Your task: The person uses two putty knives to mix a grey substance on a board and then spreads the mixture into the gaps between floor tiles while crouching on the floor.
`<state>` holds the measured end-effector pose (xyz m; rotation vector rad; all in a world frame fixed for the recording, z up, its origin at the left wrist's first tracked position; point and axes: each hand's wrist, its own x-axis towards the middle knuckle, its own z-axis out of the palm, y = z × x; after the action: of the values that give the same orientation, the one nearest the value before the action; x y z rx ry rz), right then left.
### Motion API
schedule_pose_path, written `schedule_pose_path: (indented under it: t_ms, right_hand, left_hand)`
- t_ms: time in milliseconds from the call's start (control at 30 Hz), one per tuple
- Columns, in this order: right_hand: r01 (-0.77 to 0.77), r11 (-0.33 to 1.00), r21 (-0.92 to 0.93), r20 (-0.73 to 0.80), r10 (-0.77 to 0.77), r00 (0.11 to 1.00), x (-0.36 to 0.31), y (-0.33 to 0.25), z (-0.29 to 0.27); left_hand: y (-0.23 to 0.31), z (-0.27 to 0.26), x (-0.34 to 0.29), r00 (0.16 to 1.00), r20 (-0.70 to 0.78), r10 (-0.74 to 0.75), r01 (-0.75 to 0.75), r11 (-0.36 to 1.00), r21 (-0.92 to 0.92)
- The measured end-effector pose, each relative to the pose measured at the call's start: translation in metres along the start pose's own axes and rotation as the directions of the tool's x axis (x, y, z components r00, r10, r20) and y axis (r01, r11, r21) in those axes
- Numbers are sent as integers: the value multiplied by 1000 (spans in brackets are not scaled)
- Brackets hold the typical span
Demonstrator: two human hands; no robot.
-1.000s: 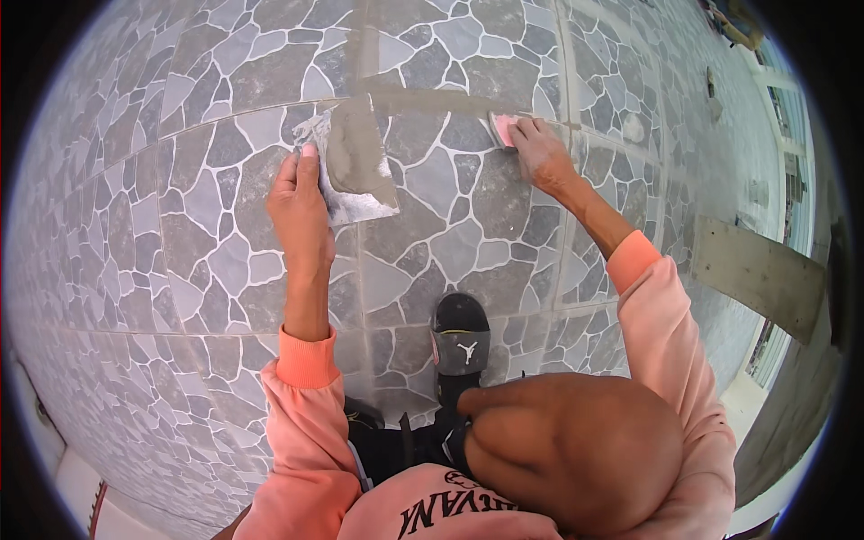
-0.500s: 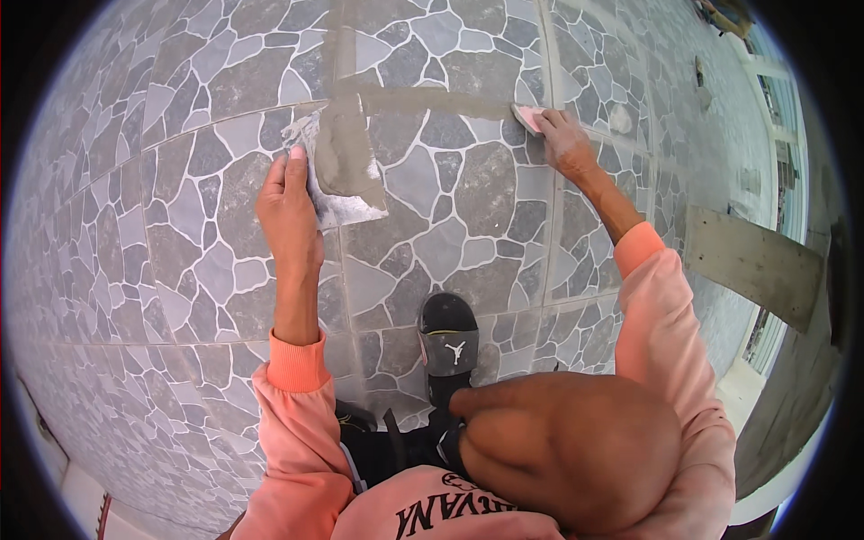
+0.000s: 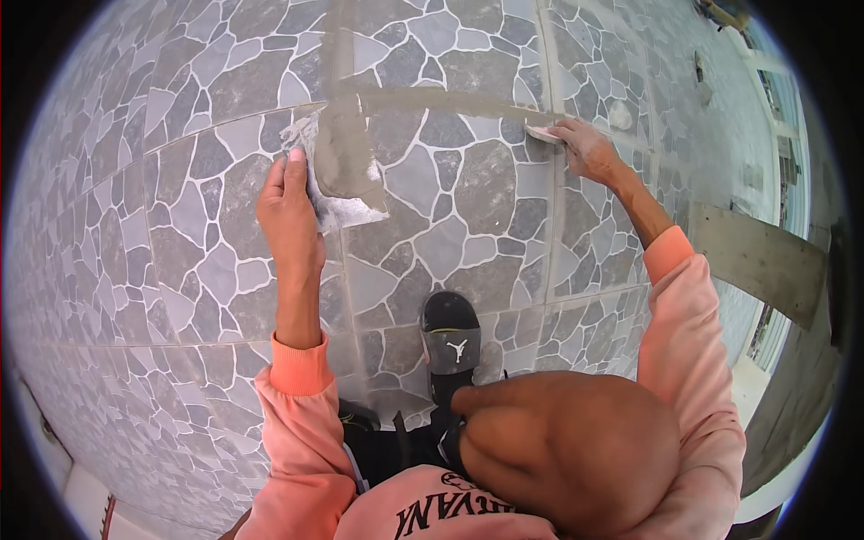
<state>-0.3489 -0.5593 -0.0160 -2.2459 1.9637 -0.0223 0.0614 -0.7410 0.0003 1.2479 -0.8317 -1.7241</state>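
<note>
My left hand (image 3: 290, 205) grips the left edge of a thin, flat, whitish plate (image 3: 353, 214), thumb on top. A thick patch of wet grey grout (image 3: 344, 153) covers much of that plate, which lies low over the tiled floor. Farther to the right, my right hand (image 3: 590, 153) is closed on a small, flat, whitish-pink scraper (image 3: 543, 135). The scraper's edge is at the floor, just below the right end of a grey grout band (image 3: 441, 101) smeared along a tile joint. Whether its edge touches the tile I cannot tell.
Grey stone-patterned tiles (image 3: 234, 198) with pale lines spread all around. Another grout smear (image 3: 339, 54) runs away from me above the plate. My sandalled foot (image 3: 450, 333) rests near the middle. A grey board (image 3: 760, 261) lies at right, by a slatted white frame (image 3: 787, 171).
My right hand has moved right with the scraper, which now lies flatter, and the grout band reaches farther right. My left hand and the plate have barely moved.
</note>
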Motion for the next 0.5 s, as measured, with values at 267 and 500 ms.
schedule_pose_path:
  t_ms: [267,500]
  right_hand:
    - [-741,672,9,82,738,670,41,26,14]
    - [-773,629,82,102,767,634,85,-32,24]
  left_hand:
    - [3,-19,11,999,48,-2,2,1000,-3]
    - [17,-36,13,991,-112,68,-76,995,-71]
